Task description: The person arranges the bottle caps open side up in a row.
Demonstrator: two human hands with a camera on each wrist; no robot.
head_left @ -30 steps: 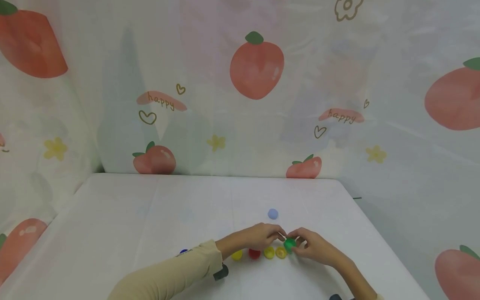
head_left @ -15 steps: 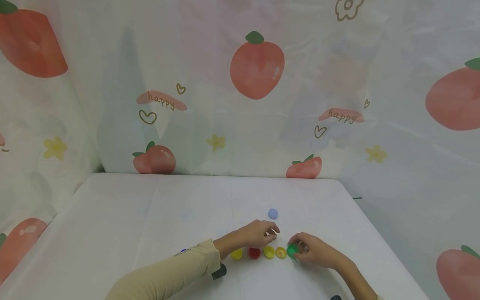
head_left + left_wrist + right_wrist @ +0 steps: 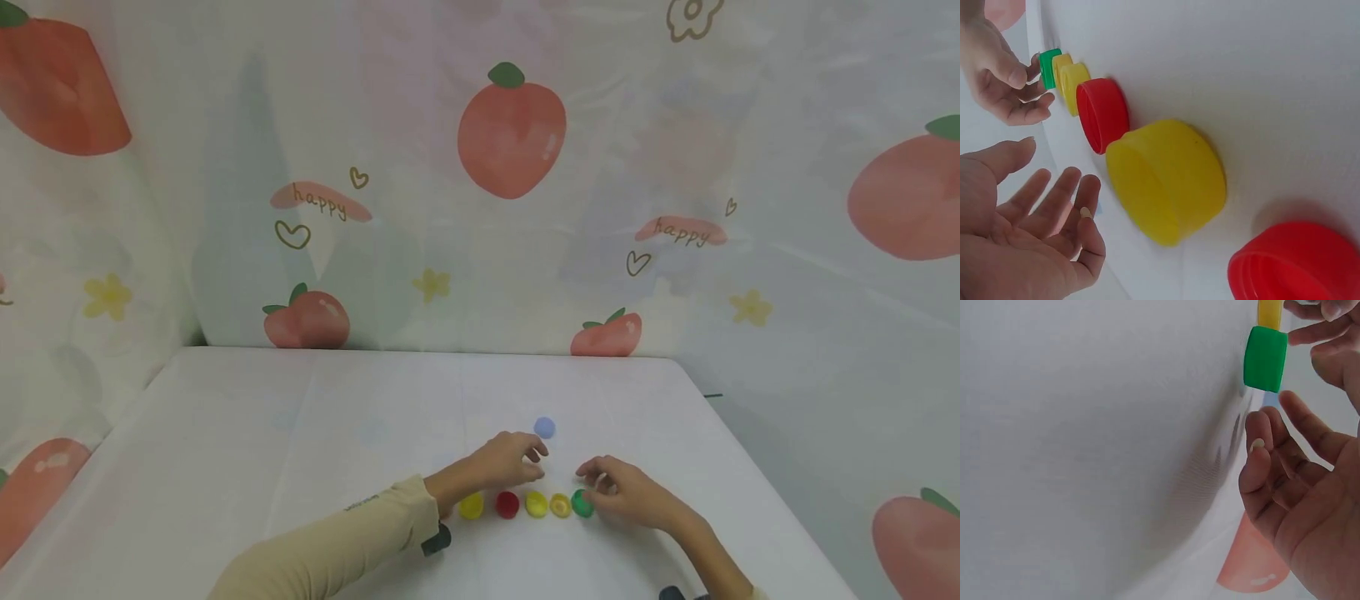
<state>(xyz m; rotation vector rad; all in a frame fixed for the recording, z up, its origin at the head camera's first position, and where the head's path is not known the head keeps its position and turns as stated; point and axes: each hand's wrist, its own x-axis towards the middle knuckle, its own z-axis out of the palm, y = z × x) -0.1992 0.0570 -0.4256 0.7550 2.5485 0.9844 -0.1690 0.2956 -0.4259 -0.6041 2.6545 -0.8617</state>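
Note:
Plastic bottle caps stand in a row on the white table. At its right end is a green cap [image 3: 581,503], beside an orange-yellow cap [image 3: 560,506], a yellow cap [image 3: 536,504], a red cap [image 3: 507,505] and a larger yellow cap [image 3: 471,506]. My right hand [image 3: 628,493] hovers just right of the green cap, fingers loosely bent; a small gap shows in the right wrist view. My left hand [image 3: 506,460] hangs behind the red cap, holding nothing. Another red cap [image 3: 1300,265] appears in the left wrist view; my left arm hides it in the head view.
A light blue disc [image 3: 544,427] lies farther back on the table [image 3: 360,392], beyond my left hand. Behind the table's far edge hangs a fruit-printed curtain [image 3: 420,167], which continues along both sides.
The green cap, first held up near both hands, has come down to the row's right end, and my right hand has let it go. My left hand has drawn back leftward.

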